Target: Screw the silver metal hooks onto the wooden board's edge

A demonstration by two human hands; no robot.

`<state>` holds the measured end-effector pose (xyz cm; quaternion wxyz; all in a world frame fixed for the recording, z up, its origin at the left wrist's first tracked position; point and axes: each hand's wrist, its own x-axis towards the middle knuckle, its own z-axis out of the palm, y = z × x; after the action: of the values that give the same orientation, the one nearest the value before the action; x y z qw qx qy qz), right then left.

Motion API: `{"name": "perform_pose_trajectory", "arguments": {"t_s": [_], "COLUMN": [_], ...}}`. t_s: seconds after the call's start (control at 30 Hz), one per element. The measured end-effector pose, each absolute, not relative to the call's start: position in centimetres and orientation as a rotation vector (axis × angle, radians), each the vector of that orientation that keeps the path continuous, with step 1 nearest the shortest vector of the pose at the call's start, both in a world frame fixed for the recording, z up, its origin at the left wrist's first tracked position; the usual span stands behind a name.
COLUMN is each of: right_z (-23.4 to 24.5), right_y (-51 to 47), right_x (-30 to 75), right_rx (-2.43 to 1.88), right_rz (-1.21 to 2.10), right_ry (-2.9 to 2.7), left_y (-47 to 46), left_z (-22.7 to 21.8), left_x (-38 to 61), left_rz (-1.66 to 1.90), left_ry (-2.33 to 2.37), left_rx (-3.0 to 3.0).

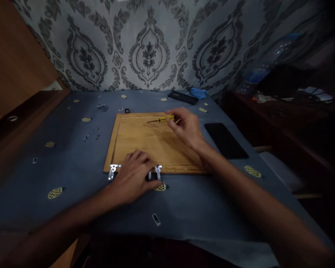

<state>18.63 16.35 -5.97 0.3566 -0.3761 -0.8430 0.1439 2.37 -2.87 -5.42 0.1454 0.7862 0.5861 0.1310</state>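
A wooden board [145, 143] lies flat on a blue cloth with yellow patterned spots. My left hand [135, 175] rests at the board's near edge, fingers curled over a silver metal part [114, 170] that sticks out on both sides of the hand. My right hand [187, 126] hovers over the board's far right area, fingers pinched on a yellow-handled screwdriver [162, 119] whose tip points left across the wood.
A black phone [225, 140] lies right of the board, another dark device [182, 97] and a blue cloth piece [198, 92] at the back. Small metal parts [156, 219] are scattered on the cloth. A dark wooden side table [281, 111] with clutter stands at the right.
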Motion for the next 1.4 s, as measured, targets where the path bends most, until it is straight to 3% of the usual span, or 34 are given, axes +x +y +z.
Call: {"name": "perform_pose_trajectory", "arguments": {"t_s": [0.27, 0.53, 1.4], "right_z": [0.2, -2.2, -4.3], "right_y": [10.4, 8.0, 7.7], "right_x": [20.1, 20.3, 20.1], "right_rx": [-0.54, -0.562, -0.627], "right_rz": [0.734, 0.967, 0.939], "right_ry": [-1.646, -1.602, -1.734], "left_y": [-3.0, -2.8, -2.8], "left_z": [-5.7, -5.5, -5.2], "left_x": [2.3, 2.3, 2.3], "left_rz": [0.438, 0.416, 0.386], "left_ry": [1.666, 1.666, 1.663], "left_rx": [2.308, 2.293, 2.292]}}
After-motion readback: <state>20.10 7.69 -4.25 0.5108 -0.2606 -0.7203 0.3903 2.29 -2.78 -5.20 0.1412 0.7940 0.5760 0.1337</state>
